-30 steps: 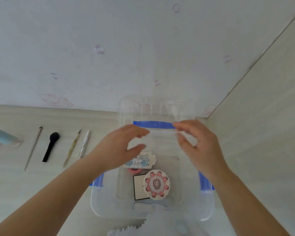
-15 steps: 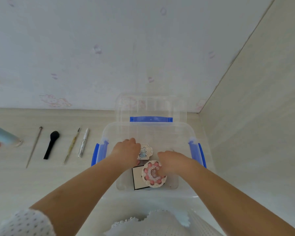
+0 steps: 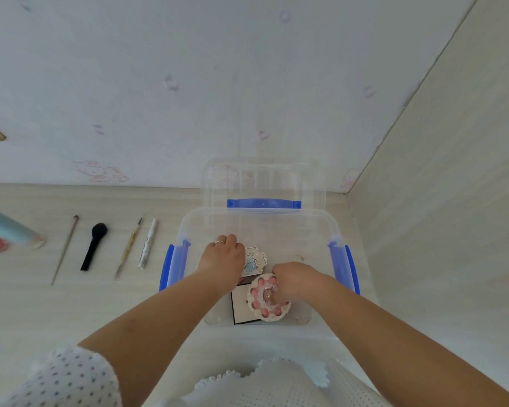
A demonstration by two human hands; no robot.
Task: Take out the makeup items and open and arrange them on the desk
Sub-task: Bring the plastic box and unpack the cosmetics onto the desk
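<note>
Clear plastic storage box (image 3: 321, 227), blue latches, lid off and propped behind it. Inside: left hand (image 3: 222, 259), ringed, curled over an ornate pale-blue compact (image 3: 254, 261); right hand (image 3: 294, 279) gripping the edge of a round pink-scalloped compact (image 3: 266, 301), which lies on a black-edged white case (image 3: 241, 306). On the desk (image 3: 27, 304), left of the box: silver tube (image 3: 147, 243), thin brush (image 3: 128, 248), black brush (image 3: 94, 245), slim stick (image 3: 65, 249), pale-blue bottle (image 3: 9, 230).

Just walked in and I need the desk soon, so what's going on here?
A person is unpacking makeup from a clear storage box on the desk. Both hands are inside it: the left hand rests on a pale blue ornate compact, the right hand on a round pink compact. Four slim tools, including a black brush, already lie in a row to the left.
</note>
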